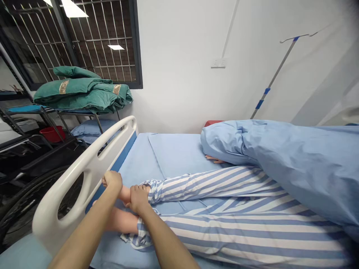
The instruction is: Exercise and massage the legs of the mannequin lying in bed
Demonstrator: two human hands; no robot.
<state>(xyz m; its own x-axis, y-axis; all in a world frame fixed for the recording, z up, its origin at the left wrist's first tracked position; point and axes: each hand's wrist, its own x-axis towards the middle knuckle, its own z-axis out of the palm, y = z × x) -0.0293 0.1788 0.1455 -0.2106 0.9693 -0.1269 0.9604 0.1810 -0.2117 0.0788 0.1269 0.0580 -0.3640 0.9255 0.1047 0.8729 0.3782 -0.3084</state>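
Observation:
A figure in blue-and-white striped trousers lies on the bed, its bare lower legs towards the footboard. My left hand is closed at the foot end of the far leg, its fingers curled over the foot, which it mostly hides. Just above it on the same leg, my right hand wraps round the bare ankle, close to the trouser cuff. The near lower leg rests on the sheet, partly behind my forearms.
A white footboard stands at the left. Light blue quilt covers the upper body; one hand shows beneath it. Folded green quilts lie on chairs under the window. A drip stand rises behind the bed; a wheelchair is beyond the footboard.

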